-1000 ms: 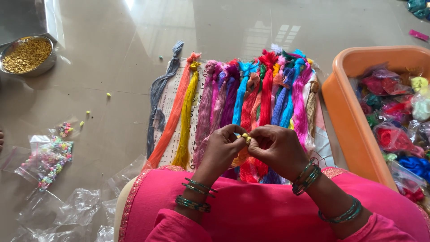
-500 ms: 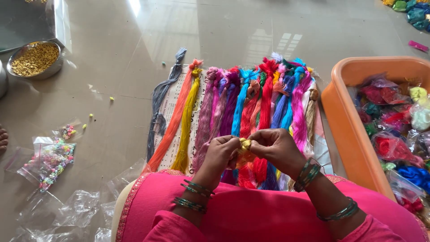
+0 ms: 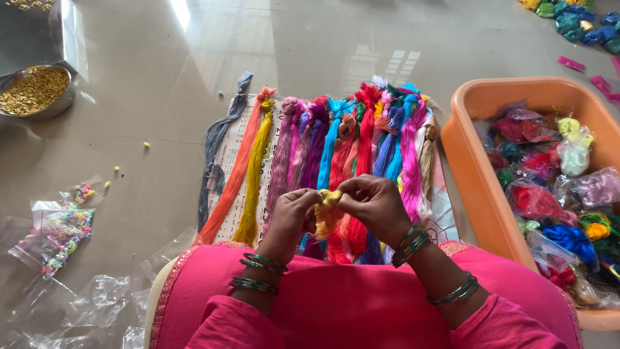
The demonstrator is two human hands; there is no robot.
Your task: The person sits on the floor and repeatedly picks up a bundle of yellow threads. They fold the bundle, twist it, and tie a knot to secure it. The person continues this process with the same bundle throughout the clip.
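My left hand (image 3: 292,217) and my right hand (image 3: 373,204) meet above my pink-clad lap, both pinching a small tuft of yellow thread (image 3: 327,207) between the fingertips. Green bangles ring both wrists. Just beyond the hands, several skeins of silk thread (image 3: 323,155) in grey, orange, yellow, purple, blue, red and pink lie side by side on a printed sheet (image 3: 226,155) on the floor.
An orange plastic tub (image 3: 475,168) of bagged coloured thread stands at the right. A steel bowl of golden beads (image 3: 33,90) sits at the far left. Clear bags with coloured beads (image 3: 58,232) and crumpled plastic (image 3: 97,300) lie at the lower left. More thread bundles (image 3: 578,22) lie far right.
My hands stay together on the yellow tuft, which shows more between the fingers now. The view has tipped down slightly, so the skeins and tub sit lower.
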